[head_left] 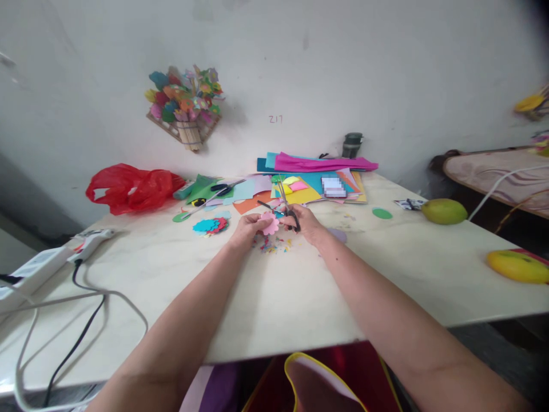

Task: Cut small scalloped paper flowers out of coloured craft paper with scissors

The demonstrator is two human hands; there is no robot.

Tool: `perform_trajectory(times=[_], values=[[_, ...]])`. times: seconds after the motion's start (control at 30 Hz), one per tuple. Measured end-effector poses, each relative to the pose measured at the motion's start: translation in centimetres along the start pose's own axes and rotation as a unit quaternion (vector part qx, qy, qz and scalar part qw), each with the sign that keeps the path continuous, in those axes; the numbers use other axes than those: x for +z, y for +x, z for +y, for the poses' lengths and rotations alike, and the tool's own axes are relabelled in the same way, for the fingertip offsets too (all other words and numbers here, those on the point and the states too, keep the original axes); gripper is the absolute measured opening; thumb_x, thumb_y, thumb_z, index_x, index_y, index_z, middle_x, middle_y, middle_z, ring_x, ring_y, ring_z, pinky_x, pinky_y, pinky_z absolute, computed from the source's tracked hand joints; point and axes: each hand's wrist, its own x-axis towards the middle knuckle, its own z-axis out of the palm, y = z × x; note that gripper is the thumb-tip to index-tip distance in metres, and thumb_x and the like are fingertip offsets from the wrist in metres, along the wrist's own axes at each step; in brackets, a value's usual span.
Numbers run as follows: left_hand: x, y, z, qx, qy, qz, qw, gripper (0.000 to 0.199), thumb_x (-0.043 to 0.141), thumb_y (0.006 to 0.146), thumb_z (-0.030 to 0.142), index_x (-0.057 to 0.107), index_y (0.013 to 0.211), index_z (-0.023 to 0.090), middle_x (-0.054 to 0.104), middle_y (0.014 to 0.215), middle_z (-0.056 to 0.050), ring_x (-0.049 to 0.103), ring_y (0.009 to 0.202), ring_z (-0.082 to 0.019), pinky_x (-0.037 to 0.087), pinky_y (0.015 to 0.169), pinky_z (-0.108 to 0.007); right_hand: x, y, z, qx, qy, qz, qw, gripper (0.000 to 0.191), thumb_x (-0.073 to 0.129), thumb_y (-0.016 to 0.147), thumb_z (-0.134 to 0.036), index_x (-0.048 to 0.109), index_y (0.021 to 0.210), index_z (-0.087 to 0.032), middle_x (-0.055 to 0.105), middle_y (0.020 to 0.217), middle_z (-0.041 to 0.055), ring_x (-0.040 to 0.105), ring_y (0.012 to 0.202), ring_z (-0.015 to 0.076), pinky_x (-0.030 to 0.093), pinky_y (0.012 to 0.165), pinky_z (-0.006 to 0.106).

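A pink scalloped paper flower (270, 224) is pinched in my left hand (250, 229) above the middle of the table. My right hand (303, 222) grips a pair of scissors (293, 218) by its dark handles, the blades pointing away from me toward the wall. Both hands are close together, the flower between them. Tiny coloured paper scraps (274, 246) lie on the table just under the hands. To the left sits a small stack of blue scalloped cutouts (206, 226), with red cutouts (221, 225) beside it.
Coloured sheets (253, 189) spread along the back, with a second pair of scissors (221, 187) on them. A red plastic bag (128, 189) lies at back left. A power strip (36, 274) and cables occupy the left side. Two mangoes (444, 211) rest at right. A dark cup (352, 145) stands behind.
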Motion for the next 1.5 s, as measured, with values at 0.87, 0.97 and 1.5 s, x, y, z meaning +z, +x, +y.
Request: perform_trajectory(times=[0.87, 0.97, 1.5], values=[[1.4, -0.6, 0.5, -0.017, -0.014, 0.045, 0.999, 0.058, 0.072, 0.065, 0.055, 0.067, 0.106, 0.014, 0.062, 0.059, -0.002, 0.049, 0.042, -0.01, 0.03, 0.034, -0.021, 1.4, -0.1, -0.1, 0.009, -0.003, 0.018, 1.0, 0.039, 0.074, 0.051, -0.024, 0.058, 0.086, -0.018, 0.057, 0.058, -0.0045, 0.052, 0.048, 0.0099, 0.029, 0.038, 0.018], [1.3, -0.3, 0.3, -0.008, -0.027, 0.054, 0.998, 0.062, 0.072, 0.065, 0.055, 0.065, 0.112, 0.015, 0.062, 0.063, -0.002, 0.055, 0.05, -0.012, 0.04, 0.042, -0.021, 1.4, -0.2, -0.3, 0.012, -0.008, 0.023, 1.0, 0.04, 0.074, 0.051, -0.026, 0.057, 0.086, -0.018, 0.055, 0.055, -0.0053, 0.051, 0.046, 0.0102, 0.026, 0.035, 0.017], [1.0, 0.2, 0.1, 0.002, -0.079, 0.039, 0.996, 0.029, 0.08, 0.055, 0.032, 0.065, 0.071, 0.014, 0.064, 0.065, -0.004, 0.059, 0.057, -0.012, 0.049, 0.055, -0.024, 1.3, 0.0, 0.0, 0.008, 0.01, 0.052, 0.999, 0.042, 0.076, 0.052, -0.028, 0.057, 0.088, -0.018, 0.054, 0.051, -0.0057, 0.048, 0.042, 0.0091, 0.026, 0.034, 0.017]])
